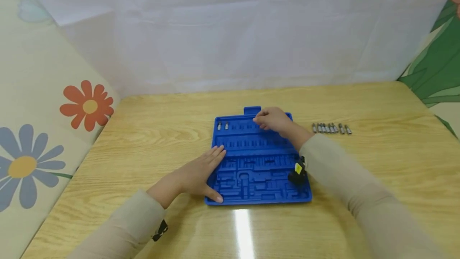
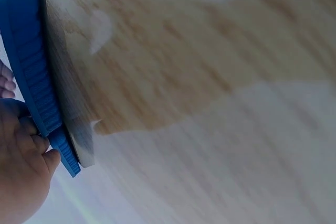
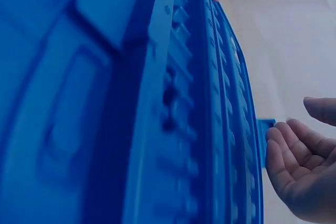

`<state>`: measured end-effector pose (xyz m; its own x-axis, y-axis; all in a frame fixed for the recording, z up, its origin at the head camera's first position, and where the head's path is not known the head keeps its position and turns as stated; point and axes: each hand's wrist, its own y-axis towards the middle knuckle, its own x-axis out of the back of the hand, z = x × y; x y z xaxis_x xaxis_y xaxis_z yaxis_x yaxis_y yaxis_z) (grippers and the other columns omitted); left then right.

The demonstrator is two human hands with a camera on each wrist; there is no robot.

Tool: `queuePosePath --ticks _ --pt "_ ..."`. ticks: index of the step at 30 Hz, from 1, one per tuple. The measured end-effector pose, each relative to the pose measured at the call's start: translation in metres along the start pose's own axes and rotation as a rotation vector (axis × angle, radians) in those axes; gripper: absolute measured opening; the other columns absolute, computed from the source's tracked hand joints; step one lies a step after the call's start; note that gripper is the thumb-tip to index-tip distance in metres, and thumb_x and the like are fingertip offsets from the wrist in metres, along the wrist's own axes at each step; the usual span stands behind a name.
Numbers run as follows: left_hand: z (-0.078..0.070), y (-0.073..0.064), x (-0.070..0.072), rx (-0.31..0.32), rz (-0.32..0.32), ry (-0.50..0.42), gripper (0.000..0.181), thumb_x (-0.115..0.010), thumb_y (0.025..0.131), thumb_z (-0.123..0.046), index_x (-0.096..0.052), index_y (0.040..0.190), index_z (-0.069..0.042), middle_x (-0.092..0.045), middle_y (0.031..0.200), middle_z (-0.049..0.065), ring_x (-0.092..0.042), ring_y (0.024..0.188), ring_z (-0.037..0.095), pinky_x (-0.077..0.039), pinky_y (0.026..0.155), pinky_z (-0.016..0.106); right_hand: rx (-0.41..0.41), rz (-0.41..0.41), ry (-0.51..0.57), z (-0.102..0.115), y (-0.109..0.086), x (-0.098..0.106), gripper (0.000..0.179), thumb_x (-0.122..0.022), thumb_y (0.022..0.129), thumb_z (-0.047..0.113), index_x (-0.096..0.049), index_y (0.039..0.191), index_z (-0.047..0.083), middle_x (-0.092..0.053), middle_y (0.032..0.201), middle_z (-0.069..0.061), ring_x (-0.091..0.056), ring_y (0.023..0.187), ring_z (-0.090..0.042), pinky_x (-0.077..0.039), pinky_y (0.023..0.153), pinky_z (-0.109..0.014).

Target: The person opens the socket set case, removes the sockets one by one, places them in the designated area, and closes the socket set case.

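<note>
A blue moulded tool case tray (image 1: 258, 201) lies on the table with rows of small slots. My left hand (image 1: 201, 171) rests on its left edge, fingers spread straight over the side and thumb at the near left corner. My right hand (image 1: 274, 121) is over the far right part of the top slot row. In the right wrist view its fingers (image 3: 294, 145) bend loosely, the thumb stands apart, and nothing shows between them. Two silver-and-dark driver bits sit upright in the top row's left end, one being the left bit (image 1: 219, 126).
Several similar bits (image 1: 328, 128) lie in a loose row on the wooden table (image 1: 388, 139), right of the tray. A blue latch tab (image 1: 252, 110) sticks out from the tray's far edge. A white cloth (image 1: 230, 43) hangs behind the table.
</note>
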<state>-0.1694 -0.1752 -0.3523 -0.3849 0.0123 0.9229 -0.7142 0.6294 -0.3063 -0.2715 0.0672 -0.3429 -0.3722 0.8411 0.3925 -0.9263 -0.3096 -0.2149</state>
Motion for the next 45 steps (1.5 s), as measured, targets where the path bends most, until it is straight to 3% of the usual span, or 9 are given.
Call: queuePosePath --ticks 14,23,31,34,38,41,45 --pt "0.000 -0.001 0.002 0.000 -0.003 -0.002 0.117 -0.053 0.057 -0.072 -0.006 0.138 -0.001 0.000 0.143 0.013 0.003 0.129 0.027 -0.010 0.103 0.039 0.024 0.000 -0.064 0.013 0.035 -0.041 0.026 -0.055 0.085 0.017 -0.057 0.107 0.002 -0.057 0.102 -0.010 -0.055 0.088 -0.019 -0.047 0.071 -0.028" --pt "0.001 0.000 0.000 -0.010 0.003 -0.010 0.117 -0.052 0.058 -0.072 -0.006 0.138 -0.001 0.001 0.143 0.014 0.004 0.129 0.027 -0.010 0.103 0.040 0.023 -0.038 -0.330 0.022 0.055 -0.057 0.028 -0.055 0.085 0.025 -0.062 0.103 0.005 -0.060 0.091 -0.005 -0.055 0.078 -0.015 -0.046 0.068 -0.031" --pt "-0.001 -0.001 0.001 -0.011 0.006 -0.015 0.115 -0.054 0.059 -0.070 -0.007 0.138 -0.001 0.001 0.143 0.014 0.005 0.128 0.028 -0.011 0.102 0.041 0.037 0.011 -0.517 0.033 0.057 -0.071 0.029 -0.051 0.086 0.027 -0.063 0.076 0.002 -0.049 0.064 -0.002 -0.042 0.055 -0.013 -0.038 0.053 -0.025" --pt "0.000 -0.002 0.001 -0.010 0.009 -0.029 0.115 -0.054 0.059 -0.070 -0.007 0.138 -0.001 0.001 0.143 0.014 0.005 0.128 0.028 -0.011 0.102 0.041 -0.008 0.028 -0.489 0.038 0.056 -0.077 0.028 -0.052 0.085 0.028 -0.064 0.078 0.004 -0.056 0.071 -0.004 -0.050 0.061 -0.015 -0.042 0.057 -0.027" --pt "0.000 -0.002 0.001 -0.001 0.016 -0.043 0.114 -0.055 0.059 -0.070 -0.006 0.138 -0.003 0.002 0.143 0.013 0.005 0.129 0.026 -0.011 0.102 0.039 -0.081 0.013 -0.450 0.042 0.058 -0.084 0.033 -0.052 0.085 0.029 -0.061 0.099 0.001 -0.059 0.095 -0.009 -0.054 0.077 -0.019 -0.045 0.069 -0.031" --pt "0.000 -0.003 0.002 -0.003 0.015 -0.049 0.114 -0.055 0.059 -0.069 -0.006 0.138 -0.003 0.002 0.143 0.013 0.005 0.129 0.026 -0.011 0.102 0.039 -0.082 -0.043 -0.397 0.007 0.107 -0.096 0.040 -0.056 0.081 0.032 -0.058 0.105 0.000 -0.057 0.101 -0.009 -0.053 0.078 -0.018 -0.046 0.067 -0.031" --pt "-0.001 -0.002 0.003 -0.003 0.010 -0.052 0.114 -0.056 0.059 -0.068 -0.007 0.138 -0.003 0.001 0.143 0.013 0.005 0.129 0.027 -0.011 0.102 0.040 -0.093 -0.119 -0.285 -0.070 0.211 -0.118 0.039 -0.066 0.072 0.036 -0.062 0.094 0.003 -0.059 0.094 -0.006 -0.053 0.073 -0.018 -0.045 0.058 -0.031"
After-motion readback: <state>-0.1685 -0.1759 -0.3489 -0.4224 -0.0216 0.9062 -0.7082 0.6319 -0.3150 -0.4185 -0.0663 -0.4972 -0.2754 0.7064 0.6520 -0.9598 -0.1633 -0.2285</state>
